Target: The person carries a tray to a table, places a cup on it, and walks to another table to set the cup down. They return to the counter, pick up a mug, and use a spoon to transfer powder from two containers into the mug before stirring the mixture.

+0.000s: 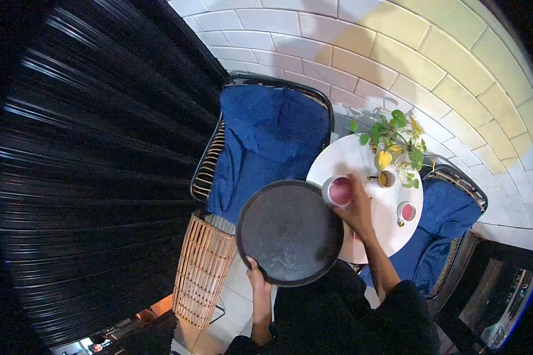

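My left hand [258,277] grips the lower left rim of a round dark tray [290,232], thumb on top; nothing stands on the tray. My right hand [356,206] is closed on a white cup [340,191] with a pink inside, held at the tray's upper right edge, over the round white table [376,236]. On the table are a cup with brownish contents [387,178] and a smaller white cup with pink contents [407,211], a spoon beside it. Part of another pink item [356,236] shows below my right wrist.
A leafy plant [394,142] stands at the table's wall side. Chairs with blue covers [272,130] [450,207] flank the table. A wicker basket-like piece [202,269] is at lower left. Black curtain [100,177] hangs left; a tiled wall [397,53] rises behind.
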Available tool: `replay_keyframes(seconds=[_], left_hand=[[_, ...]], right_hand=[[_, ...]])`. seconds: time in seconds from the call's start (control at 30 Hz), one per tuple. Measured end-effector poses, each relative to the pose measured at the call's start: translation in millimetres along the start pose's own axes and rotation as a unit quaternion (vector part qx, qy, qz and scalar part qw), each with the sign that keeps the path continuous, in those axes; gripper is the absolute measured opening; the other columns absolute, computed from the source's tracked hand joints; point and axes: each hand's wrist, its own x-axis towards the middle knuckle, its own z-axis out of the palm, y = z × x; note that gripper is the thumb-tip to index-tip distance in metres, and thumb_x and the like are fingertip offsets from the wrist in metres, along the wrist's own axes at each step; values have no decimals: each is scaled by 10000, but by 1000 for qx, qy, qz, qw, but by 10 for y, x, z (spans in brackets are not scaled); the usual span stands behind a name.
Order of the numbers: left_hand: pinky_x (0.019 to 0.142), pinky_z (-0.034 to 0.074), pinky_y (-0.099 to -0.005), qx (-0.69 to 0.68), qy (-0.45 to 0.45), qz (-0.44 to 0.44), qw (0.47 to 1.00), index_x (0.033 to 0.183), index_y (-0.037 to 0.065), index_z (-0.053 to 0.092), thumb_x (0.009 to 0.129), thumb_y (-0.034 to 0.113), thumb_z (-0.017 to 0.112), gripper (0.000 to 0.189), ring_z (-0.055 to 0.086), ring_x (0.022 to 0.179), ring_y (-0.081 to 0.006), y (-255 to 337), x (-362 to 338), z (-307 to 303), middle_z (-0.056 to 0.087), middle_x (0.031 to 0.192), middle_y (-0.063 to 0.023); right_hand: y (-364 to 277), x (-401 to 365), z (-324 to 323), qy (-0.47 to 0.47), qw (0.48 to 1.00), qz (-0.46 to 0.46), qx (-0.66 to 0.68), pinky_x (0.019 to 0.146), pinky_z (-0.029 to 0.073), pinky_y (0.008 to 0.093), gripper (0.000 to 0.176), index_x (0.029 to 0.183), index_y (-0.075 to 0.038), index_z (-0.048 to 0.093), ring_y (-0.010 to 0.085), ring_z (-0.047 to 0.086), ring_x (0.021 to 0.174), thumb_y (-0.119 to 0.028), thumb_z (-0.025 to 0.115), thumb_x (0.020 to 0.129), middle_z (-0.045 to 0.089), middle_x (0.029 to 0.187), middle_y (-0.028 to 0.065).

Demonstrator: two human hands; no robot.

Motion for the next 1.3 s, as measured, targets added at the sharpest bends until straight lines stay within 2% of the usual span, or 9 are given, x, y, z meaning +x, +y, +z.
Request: replay_keyframes(seconds=[0.1, 0.23, 0.37, 0.8, 0.97, 1.07, 1.17, 1.23, 1.3], left_hand=[[974, 476, -483, 11, 22, -18, 1000, 1356, -73, 396, 915, 515, 580, 758, 544, 1182, -325, -10, -47, -118, 519, 1341, -190], [970, 480, -492, 6, 25, -35, 999, 1363, -74, 381, 923, 512, 568, 756, 551, 1173, -332, -23, -101, -140, 513, 1348, -191], [962, 486, -482, 15, 33, -31, 999, 1361, -71, 387, 934, 508, 554, 738, 563, 1154, -325, 14, -204, -80, 522, 1337, -188], [936, 500, -459, 12, -5, -22, 1000, 1325, -104, 410, 930, 518, 570, 754, 584, 1119, -318, -94, -202, -279, 544, 1307, -189], [979, 474, -487, 32, 10, -47, 998, 1389, -23, 372, 959, 508, 506, 696, 543, 1175, -328, -28, -242, -229, 516, 1349, -164], [979, 472, -490, 21, -7, -51, 998, 1400, -23, 356, 960, 507, 505, 705, 537, 1182, -331, -32, -230, -224, 506, 1361, -161], [951, 489, -498, 13, -21, -28, 999, 1367, -66, 387, 900, 540, 595, 793, 553, 1169, -332, -132, -136, -316, 523, 1336, -178], [953, 488, -499, 26, -19, -26, 999, 1371, -63, 386, 910, 536, 583, 782, 549, 1175, -333, -94, -192, -229, 520, 1339, -180], [954, 488, -500, 37, -19, -25, 999, 1376, -61, 384, 919, 531, 572, 771, 545, 1181, -334, -86, -219, -158, 516, 1342, -181]], right_hand=[[400, 206, 97, 90, 994, -58, -3, 849, 500, 453, 850, 1325, -53, 417, 400, 603, 1006, -166, 852, 604, 595, 1121, 199], [924, 419, 356, 46, 996, 44, -67, 859, 502, 458, 862, 1290, -37, 420, 391, 607, 1006, -168, 878, 572, 609, 1095, 203], [1315, 454, 604, 44, 997, 13, -60, 868, 499, 459, 922, 1305, -41, 404, 399, 600, 1015, -172, 899, 538, 607, 1092, 210], [1559, 285, 909, 29, 997, 28, -61, 958, 456, 461, 996, 1378, -21, 341, 410, 526, 1136, -160, 881, 553, 528, 1217, 233], [1522, 282, 906, 18, 995, 40, -91, 986, 438, 467, 1025, 1396, 23, 317, 404, 510, 1154, -220, 882, 576, 503, 1251, 248], [1505, 281, 869, 55, 996, -5, -71, 1003, 420, 468, 1048, 1407, 41, 296, 390, 500, 1169, -300, 877, 604, 486, 1288, 251], [1479, 269, 712, 135, 988, -23, -70, 1009, 403, 444, 897, 1390, 55, 349, 405, 495, 1190, -319, 809, 716, 492, 1294, 282], [1651, 238, 608, 116, 984, 134, 31, 859, 499, 413, 770, 1358, 51, 401, 339, 599, 1031, -356, 757, 810, 578, 1168, 258], [1795, 114, 540, 98, 971, 203, 76, 816, 509, 399, 692, 1351, 43, 425, 310, 623, 974, -342, 716, 855, 595, 1144, 251]])
